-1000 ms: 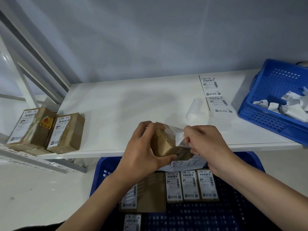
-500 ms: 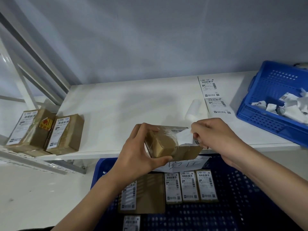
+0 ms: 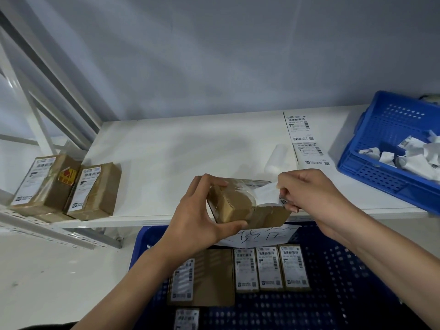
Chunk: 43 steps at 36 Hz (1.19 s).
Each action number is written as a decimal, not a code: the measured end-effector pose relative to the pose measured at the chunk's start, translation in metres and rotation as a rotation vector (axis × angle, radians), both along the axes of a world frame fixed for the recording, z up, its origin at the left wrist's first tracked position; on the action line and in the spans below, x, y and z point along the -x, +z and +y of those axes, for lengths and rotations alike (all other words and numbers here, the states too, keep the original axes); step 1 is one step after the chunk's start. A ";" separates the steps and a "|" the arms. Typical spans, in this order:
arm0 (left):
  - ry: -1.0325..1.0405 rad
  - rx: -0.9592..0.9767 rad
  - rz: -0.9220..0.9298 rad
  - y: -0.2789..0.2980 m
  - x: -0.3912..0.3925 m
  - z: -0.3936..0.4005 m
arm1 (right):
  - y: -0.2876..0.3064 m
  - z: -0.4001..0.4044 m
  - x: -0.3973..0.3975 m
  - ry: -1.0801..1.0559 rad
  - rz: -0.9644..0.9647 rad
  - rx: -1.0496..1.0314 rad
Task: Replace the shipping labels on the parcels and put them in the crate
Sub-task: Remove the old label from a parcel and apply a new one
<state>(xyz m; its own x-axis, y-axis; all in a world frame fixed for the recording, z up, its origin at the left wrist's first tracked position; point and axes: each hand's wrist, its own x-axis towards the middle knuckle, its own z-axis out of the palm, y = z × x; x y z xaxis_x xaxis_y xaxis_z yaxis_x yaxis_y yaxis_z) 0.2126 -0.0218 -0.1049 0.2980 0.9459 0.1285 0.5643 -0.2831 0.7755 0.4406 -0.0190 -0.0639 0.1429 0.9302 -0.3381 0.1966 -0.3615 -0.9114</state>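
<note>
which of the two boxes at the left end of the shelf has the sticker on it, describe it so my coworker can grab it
Start at the white shelf and go to its far left end, where two brown taped cardboard parcels sit side by side. Take the outer, leftmost parcel. Both carry white shipping labels, but only this one has a red and yellow sticker; its neighbouring parcel has none.

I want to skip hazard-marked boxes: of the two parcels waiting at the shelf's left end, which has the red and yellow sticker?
The left parcel, at the outer end. The sticker is on its top; its neighbour has only a white label.
</note>
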 end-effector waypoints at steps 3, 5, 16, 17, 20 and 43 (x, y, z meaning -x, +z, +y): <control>0.007 -0.001 0.000 0.001 0.000 0.001 | 0.000 0.002 0.000 -0.020 0.040 0.015; 0.010 -0.004 0.004 0.001 -0.001 0.002 | 0.000 0.003 -0.001 -0.046 0.088 0.036; 0.071 0.039 -0.012 0.005 -0.004 0.000 | -0.002 0.005 0.000 -0.117 0.246 0.057; 0.080 0.056 -0.023 0.006 -0.004 0.000 | -0.002 0.004 0.001 -0.119 0.262 0.053; 0.096 0.107 -0.065 0.010 -0.004 -0.002 | -0.001 0.003 0.001 -0.120 0.249 0.039; 0.041 0.057 -0.092 0.015 -0.001 0.002 | 0.008 0.005 -0.011 -0.145 0.238 0.012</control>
